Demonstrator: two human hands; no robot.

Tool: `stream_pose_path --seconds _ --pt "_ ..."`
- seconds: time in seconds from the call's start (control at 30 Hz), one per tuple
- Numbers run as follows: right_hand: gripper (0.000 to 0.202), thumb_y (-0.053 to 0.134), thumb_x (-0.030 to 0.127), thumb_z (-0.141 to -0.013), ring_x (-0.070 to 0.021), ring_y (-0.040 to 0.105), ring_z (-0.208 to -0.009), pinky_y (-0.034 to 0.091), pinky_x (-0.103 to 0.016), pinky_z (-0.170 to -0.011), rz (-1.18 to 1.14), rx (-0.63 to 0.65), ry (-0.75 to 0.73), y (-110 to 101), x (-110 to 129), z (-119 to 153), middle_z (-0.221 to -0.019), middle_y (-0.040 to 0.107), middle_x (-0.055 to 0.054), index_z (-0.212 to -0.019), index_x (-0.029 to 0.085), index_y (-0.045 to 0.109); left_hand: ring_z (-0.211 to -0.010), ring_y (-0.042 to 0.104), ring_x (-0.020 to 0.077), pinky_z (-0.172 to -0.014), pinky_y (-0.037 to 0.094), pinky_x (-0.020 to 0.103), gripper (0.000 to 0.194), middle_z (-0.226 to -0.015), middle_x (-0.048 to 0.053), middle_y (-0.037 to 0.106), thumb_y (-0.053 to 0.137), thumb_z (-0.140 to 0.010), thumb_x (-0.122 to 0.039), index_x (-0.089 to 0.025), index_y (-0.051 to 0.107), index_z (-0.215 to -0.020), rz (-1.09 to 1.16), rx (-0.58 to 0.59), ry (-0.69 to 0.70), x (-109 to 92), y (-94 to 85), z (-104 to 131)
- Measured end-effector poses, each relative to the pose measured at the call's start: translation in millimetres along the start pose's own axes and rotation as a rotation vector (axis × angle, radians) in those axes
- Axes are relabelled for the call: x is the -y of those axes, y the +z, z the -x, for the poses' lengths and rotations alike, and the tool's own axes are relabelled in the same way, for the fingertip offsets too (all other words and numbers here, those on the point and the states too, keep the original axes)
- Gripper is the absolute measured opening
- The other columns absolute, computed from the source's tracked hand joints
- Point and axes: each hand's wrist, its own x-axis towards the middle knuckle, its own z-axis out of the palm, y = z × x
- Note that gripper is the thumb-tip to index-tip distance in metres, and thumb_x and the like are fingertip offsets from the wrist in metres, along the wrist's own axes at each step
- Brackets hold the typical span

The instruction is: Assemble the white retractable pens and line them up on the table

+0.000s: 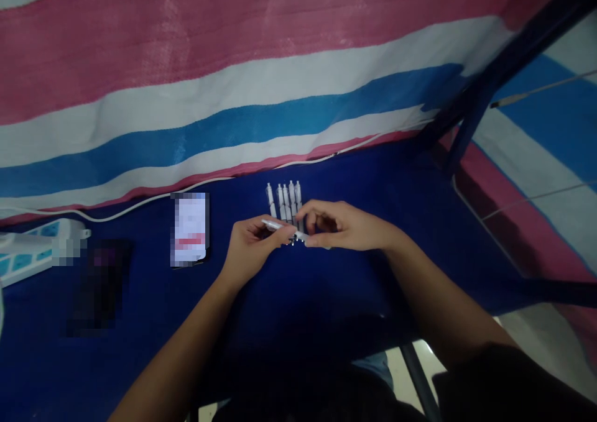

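My left hand (pixel 249 248) pinches a white pen (pixel 272 224) between thumb and fingers, its near end pointing up and left. At the pen's other end, my right hand (pixel 349 226) grips a short white pen part (pixel 302 237) with thumb and fingertips. Whether this part is joined to the pen or separate, I cannot tell. A small shiny dark bit shows between the two hands. Just beyond them several white click pens (pixel 285 199) lie side by side in a row on the dark blue tabletop (pixel 298 310), their lower ends partly hidden by my hands.
A phone (pixel 190 226) with a lit, blurred screen lies left of my hands. Farther left are a dark pixelated object (pixel 100 285) and a white power strip (pixel 41 248). A white cable (pixel 140 207) runs along the back beneath striped sheeting (pixel 233 117). Dark frame bars (pixel 471 114) stand at right.
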Motion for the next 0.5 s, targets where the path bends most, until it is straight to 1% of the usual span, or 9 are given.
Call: stream_pose_path --seconds 0.07,0.13,0.2,0.23,0.3,0.37,0.4,0.43,0.5 --pt "0.050 0.082 0.040 -0.094 -0.0089 0.054 -0.062 0.042 -0.025 -0.058 -0.022 -0.088 -0.052 6 -2 0 -0.088 0.064 0.004 -0.135 0.022 0.059 -0.056 0.062 0.0126 -0.056 0.049 0.024 0.035 -0.064 0.003 0.074 0.094 -0.078 -0.050 -0.018 0.080 -0.070 -0.034 -0.003 0.002 -7 11.3 -5" --pt "0.047 0.077 0.035 -0.098 -0.0098 0.053 -0.064 0.043 -0.024 -0.059 -0.041 -0.174 -0.113 11 -5 -4 -0.081 0.057 0.006 -0.139 0.023 0.057 -0.054 0.059 0.0124 -0.054 0.046 0.025 0.045 -0.060 0.002 0.070 0.089 -0.082 -0.056 -0.018 0.074 -0.063 -0.079 -0.032 0.019 -13 20.4 -15" --pt "0.051 0.076 0.032 -0.096 -0.0086 0.049 -0.059 0.042 -0.023 -0.055 -0.098 -0.272 -0.140 12 -9 -13 -0.076 0.049 0.008 -0.142 0.023 0.055 -0.051 0.056 0.0128 -0.052 0.043 0.026 0.049 -0.057 0.001 0.065 0.082 -0.087 -0.062 -0.019 0.074 -0.066 -0.164 -0.031 0.072 -15 24.7 -28" --pt "0.057 0.076 0.031 -0.095 -0.0077 0.048 -0.056 0.041 -0.023 -0.051 -0.147 -0.312 -0.127 9 -11 -19 -0.076 0.048 0.009 -0.145 0.024 0.051 -0.054 0.057 0.0138 -0.054 0.043 0.027 0.047 -0.059 0.000 0.065 0.077 -0.092 -0.062 -0.019 0.077 -0.074 -0.215 -0.056 0.122 -15 24.5 -35" --pt "0.073 0.076 0.028 -0.091 -0.0069 0.049 -0.050 0.039 -0.022 -0.042 -0.203 -0.372 -0.059 1 -16 -33 -0.086 0.055 0.007 -0.155 0.027 0.041 -0.063 0.063 0.0160 -0.061 0.046 0.029 0.042 -0.068 0.001 0.071 0.068 -0.099 -0.059 -0.020 0.082 -0.093 -0.344 -0.151 0.228 -12 19.8 -47" --pt "0.084 0.075 0.024 -0.086 -0.0073 0.050 -0.046 0.035 -0.022 -0.035 -0.213 -0.455 -0.029 -8 -22 -47 -0.087 0.056 0.006 -0.159 0.028 0.034 -0.066 0.063 0.0166 -0.065 0.046 0.030 0.041 -0.071 0.001 0.070 0.060 -0.105 -0.055 -0.021 0.082 -0.099 -0.479 -0.201 0.314 -3 11.4 -56" --pt "0.088 0.075 0.023 -0.085 -0.0078 0.051 -0.046 0.037 -0.022 -0.034 -0.225 -0.471 -0.015 -12 -26 -53 -0.088 0.056 0.006 -0.160 0.029 0.031 -0.066 0.062 0.0163 -0.066 0.046 0.031 0.037 -0.072 0.001 0.069 0.062 -0.105 -0.052 -0.021 0.082 -0.102 -0.551 -0.197 0.358 2 7.0 -59" --pt "0.087 0.075 0.023 -0.084 -0.0079 0.051 -0.045 0.036 -0.022 -0.033 -0.236 -0.485 -0.002 -14 -31 -57 -0.088 0.056 0.006 -0.159 0.029 0.031 -0.064 0.060 0.0160 -0.066 0.046 0.031 0.033 -0.070 0.000 0.066 0.064 -0.104 -0.048 -0.020 0.081 -0.106 -0.622 -0.185 0.398 8 3.0 -61" --pt "0.076 0.074 0.023 -0.084 -0.0075 0.050 -0.042 0.034 -0.022 -0.029 -0.245 -0.506 0.030 -16 -39 -61 -0.086 0.055 0.007 -0.151 0.027 0.039 -0.063 0.056 0.0162 -0.066 0.047 0.032 0.026 -0.068 -0.002 0.059 0.066 -0.103 -0.041 -0.020 0.080 -0.111 -0.700 -0.157 0.476 20 -2.9 -63"
